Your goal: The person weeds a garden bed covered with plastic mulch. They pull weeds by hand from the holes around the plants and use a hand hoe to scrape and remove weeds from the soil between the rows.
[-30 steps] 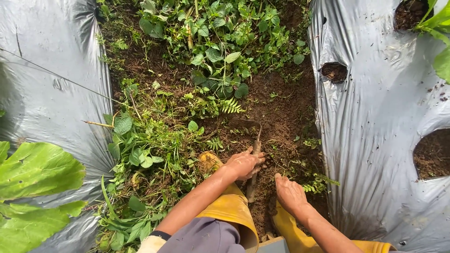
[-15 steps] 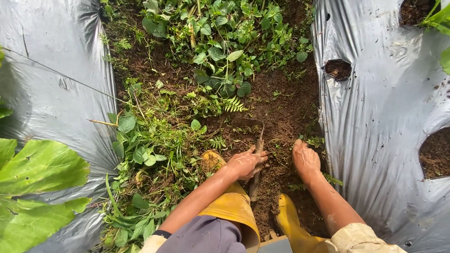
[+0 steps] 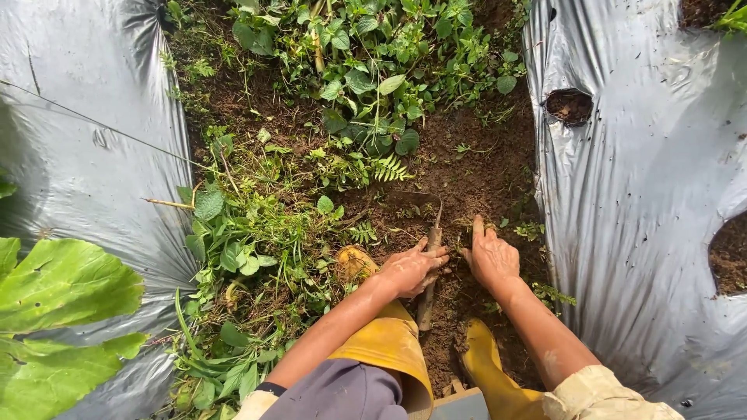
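Two hands are working low in the soil [image 3: 475,167] of a furrow. The left hand [image 3: 410,271] is gripping a hoe [image 3: 429,257], fingers curled shut round its wooden handle. That handle is running near to far, leaning slightly right as it goes, with the butt end pointing back toward the person and the thin metal blade lying at the far end, sunk partly in the dirt. The hoe is sitting in the middle of the furrow, just far of a yellow boot [image 3: 354,263] and just left of the right hand [image 3: 492,259].

Brown earth is filling the furrow, loose and bare on the right, while weeds [image 3: 373,70] and small ferns are crowding the far and left parts. Silver plastic sheets [image 3: 638,218] are covering raised beds on both sides, the right one showing round planting holes. Big green leaves [image 3: 62,311] are spreading at the near left.

The right hand is lying palm down on the soil, fingers stretched out and pointing far, holding nothing that I can see. Both forearms are reaching away from the body, bare and dirt-smeared. A second yellow boot [image 3: 486,365] is standing under the right forearm.
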